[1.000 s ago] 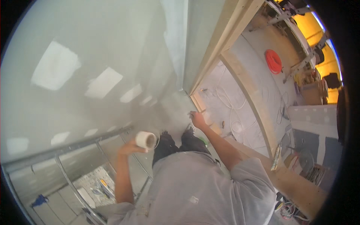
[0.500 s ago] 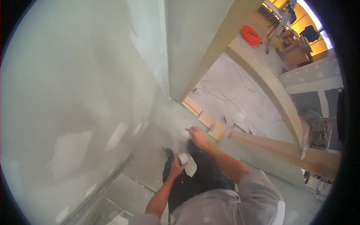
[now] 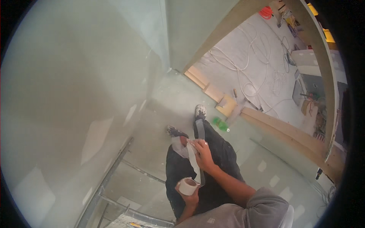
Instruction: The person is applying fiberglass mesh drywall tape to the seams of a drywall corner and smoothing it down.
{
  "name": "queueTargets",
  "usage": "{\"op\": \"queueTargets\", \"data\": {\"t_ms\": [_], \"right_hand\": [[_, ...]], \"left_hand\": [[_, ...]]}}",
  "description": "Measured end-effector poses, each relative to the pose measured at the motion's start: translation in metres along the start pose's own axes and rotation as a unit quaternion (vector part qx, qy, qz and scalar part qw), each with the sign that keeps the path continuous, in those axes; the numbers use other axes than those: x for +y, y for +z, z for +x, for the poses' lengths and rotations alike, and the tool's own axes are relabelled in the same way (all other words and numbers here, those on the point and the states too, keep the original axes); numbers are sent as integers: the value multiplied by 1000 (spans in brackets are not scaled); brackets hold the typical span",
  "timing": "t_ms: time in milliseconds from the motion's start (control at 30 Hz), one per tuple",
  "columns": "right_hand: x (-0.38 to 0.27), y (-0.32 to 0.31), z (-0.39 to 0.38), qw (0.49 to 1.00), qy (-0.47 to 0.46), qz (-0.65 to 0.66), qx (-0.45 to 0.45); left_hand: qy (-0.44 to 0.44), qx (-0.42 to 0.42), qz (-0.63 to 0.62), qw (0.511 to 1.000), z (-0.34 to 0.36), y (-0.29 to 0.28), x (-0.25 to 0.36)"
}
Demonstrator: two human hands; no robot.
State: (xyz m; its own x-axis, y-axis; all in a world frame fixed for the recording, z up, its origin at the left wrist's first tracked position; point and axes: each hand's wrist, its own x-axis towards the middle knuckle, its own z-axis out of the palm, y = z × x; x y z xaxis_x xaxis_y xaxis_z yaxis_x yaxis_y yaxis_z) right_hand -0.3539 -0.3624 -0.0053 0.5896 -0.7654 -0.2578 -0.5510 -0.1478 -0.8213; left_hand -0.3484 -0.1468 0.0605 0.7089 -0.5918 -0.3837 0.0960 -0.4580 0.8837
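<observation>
A roll of white paper joint tape (image 3: 189, 187) is gripped in my left hand (image 3: 189, 198), low in front of my body. From it a loose white strip (image 3: 194, 161) runs away from me to my right hand (image 3: 203, 154). The fingers of my right hand pinch the strip near its far end. Below my hands are my dark trousers (image 3: 224, 159) and paint-spattered shoes (image 3: 200, 111).
Pale green wallboard (image 3: 76, 76) with filler patches rises at left. A metal frame (image 3: 110, 182) stands below it. At right, a green bottle (image 3: 220, 124), a yellow block (image 3: 227, 105) and a timber ledge (image 3: 281, 129) border an opening. White cables (image 3: 247, 72) lie beyond.
My right hand has come back toward me and now holds the tape strip. My left hand and the roll have moved nearer my body. The view has shifted, showing my shoes and the green bottle.
</observation>
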Motion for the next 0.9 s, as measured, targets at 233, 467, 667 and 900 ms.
{"op": "queueTargets", "data": {"t_ms": [233, 467, 667, 900], "right_hand": [[28, 7, 105, 993, -53, -98, -30], [117, 50, 253, 956, -263, 22, -125], [151, 70, 310, 958, -282, 41, -27], [190, 108, 319, 933, -350, 83, -33]], "left_hand": [[-60, -160, 1, 985, 121, -41, -20], [159, -204, 99, 961, 349, -21, -72], [178, -382, -12, 907, 457, -4, -102], [13, -304, -167, 938, 482, -11, -159]]}}
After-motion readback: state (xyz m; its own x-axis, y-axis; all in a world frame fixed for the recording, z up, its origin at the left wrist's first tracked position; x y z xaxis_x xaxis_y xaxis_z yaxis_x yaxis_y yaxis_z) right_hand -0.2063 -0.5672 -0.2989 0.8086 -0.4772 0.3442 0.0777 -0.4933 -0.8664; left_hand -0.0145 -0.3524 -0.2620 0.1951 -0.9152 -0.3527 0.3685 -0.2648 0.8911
